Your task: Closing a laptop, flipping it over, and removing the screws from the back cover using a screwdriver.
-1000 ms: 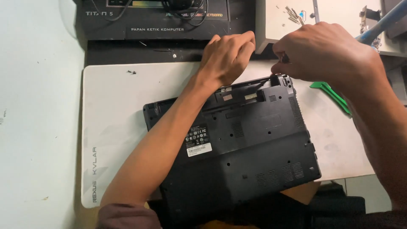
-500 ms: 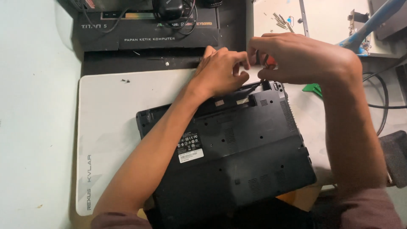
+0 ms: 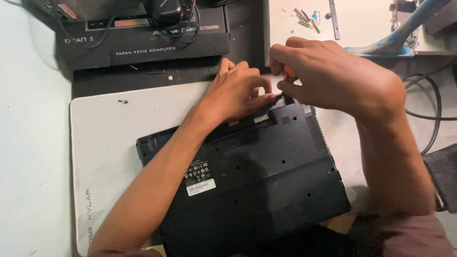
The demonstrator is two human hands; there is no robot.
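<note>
A black laptop (image 3: 257, 185) lies upside down on a white mat (image 3: 104, 157), its white label facing up. My left hand (image 3: 235, 90) rests on the laptop's far edge, fingers curled and pinching at the hinge corner. My right hand (image 3: 328, 74) is closed around a small tool with an orange handle (image 3: 289, 74), its tip pointed down at the same far corner of the laptop. The tool's tip and the spot it touches are hidden by my fingers.
A black keyboard box (image 3: 143, 40) with cables and a dark mouse sits at the back left. Loose screws (image 3: 304, 16) lie on a white surface at the back right, beside a blue tool (image 3: 400, 33). A black cable (image 3: 428, 114) loops at right. A tiny screw (image 3: 123, 101) lies on the mat.
My two hands have drawn together over the laptop's far corner. The green pry tool seen on the mat to the right a second ago is now hidden behind my right arm.
</note>
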